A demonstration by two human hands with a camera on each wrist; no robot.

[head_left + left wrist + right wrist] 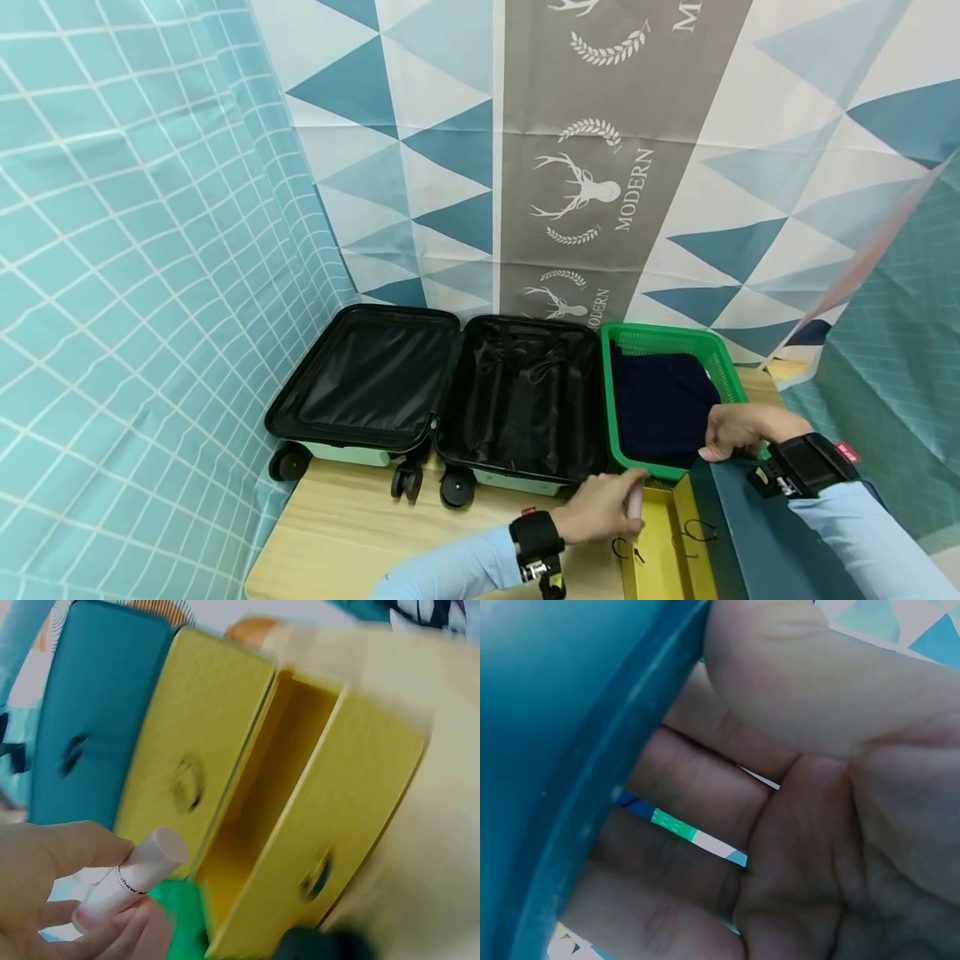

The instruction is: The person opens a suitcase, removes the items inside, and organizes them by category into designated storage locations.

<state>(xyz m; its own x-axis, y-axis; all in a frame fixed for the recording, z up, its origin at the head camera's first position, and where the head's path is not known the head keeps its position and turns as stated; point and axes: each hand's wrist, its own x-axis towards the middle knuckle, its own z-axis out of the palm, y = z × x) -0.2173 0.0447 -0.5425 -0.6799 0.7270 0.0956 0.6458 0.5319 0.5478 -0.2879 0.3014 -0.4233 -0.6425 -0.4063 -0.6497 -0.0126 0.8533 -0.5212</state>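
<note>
My left hand [596, 510] pinches a small pale pink lipstick tube [124, 883] between thumb and fingers. It is held over a pulled-out yellow drawer [356, 799], whose visible inside is bare. That drawer belongs to a drawer box [783, 533] with a dark teal casing. Beside the pulled-out one are a yellow drawer front [199, 735] and a teal drawer front [101, 712], all with ring pulls. At the box's far end, my right hand [742, 427] grips its edge, thumb on one side and fingers on the other.
An open suitcase [448, 375] with black lining and wheels lies on the wooden table [352, 521]. Right of it stands a green basket [611, 400] holding folded navy cloth [663, 400]. Patterned sheets hang behind and at the left.
</note>
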